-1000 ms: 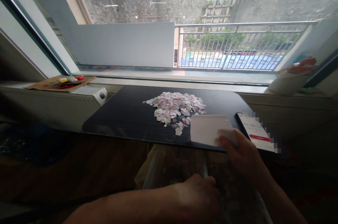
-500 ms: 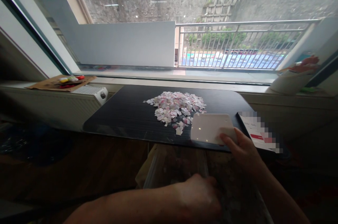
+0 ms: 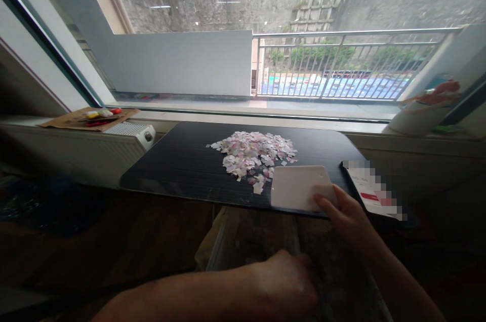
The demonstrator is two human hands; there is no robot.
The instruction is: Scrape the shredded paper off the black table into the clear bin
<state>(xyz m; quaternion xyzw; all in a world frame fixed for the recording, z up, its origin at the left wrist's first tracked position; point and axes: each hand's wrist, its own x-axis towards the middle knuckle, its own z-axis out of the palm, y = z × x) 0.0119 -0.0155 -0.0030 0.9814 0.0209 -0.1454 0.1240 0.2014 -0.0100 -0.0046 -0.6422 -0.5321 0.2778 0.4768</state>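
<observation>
My right hand is closed around one end of a flat white plastic scraper, thumb on top, over the table's near edge. The scraper's left edge is close to a heap of small pale pink and white paper bits, with a few loose pieces beside it. The heap lies on a dark wood-grain table. Below the table edge, a clear plastic bin sits in shadow. My left hand is over it, knuckles bent and fingers curled down; what they grip is hidden.
A phone or tablet, partly pixelated, lies at the table's right edge. On the left, a radiator stands beside cardboard holding small coloured items. A white bag-like object stands at right on the sill, below a large window.
My right hand has shifted the scraper slightly left and toward me, and its tilt has changed a little. A few paper bits now show beyond its far edge. My left hand stays put.
</observation>
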